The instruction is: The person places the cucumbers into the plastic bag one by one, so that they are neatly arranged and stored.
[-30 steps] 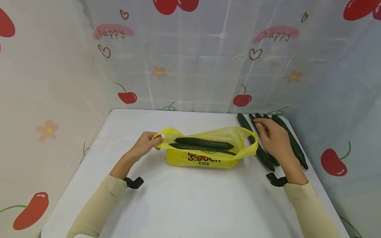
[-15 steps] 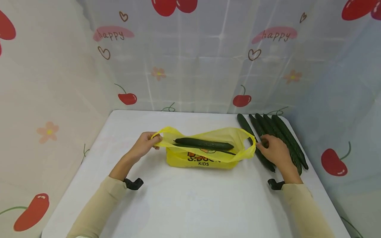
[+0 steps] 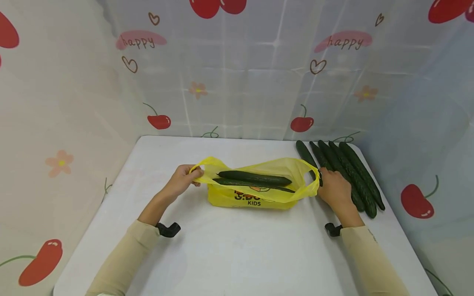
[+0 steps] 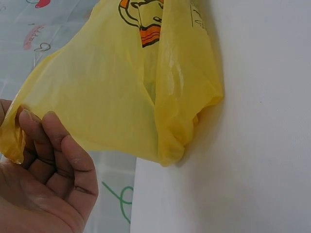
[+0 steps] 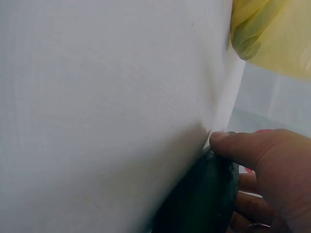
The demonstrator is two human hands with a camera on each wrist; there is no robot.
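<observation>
A yellow plastic bag lies on the white table, its mouth spread, with two dark green cucumbers showing inside. My left hand grips the bag's left handle; in the left wrist view that handle loops through the curled fingers. At the bag's right side, my right hand holds the leftmost of the loose cucumbers. In the right wrist view, thumb and fingers lie on both sides of this cucumber. Part of it is hidden behind the bag's right handle and the hand.
Several more cucumbers lie side by side along the right edge of the white table. A patterned curtain hangs close behind the table and at both sides.
My right hand has come down and left from above the row of cucumbers onto the leftmost one and taken hold of it. My left hand keeps its grip on the bag handle.
</observation>
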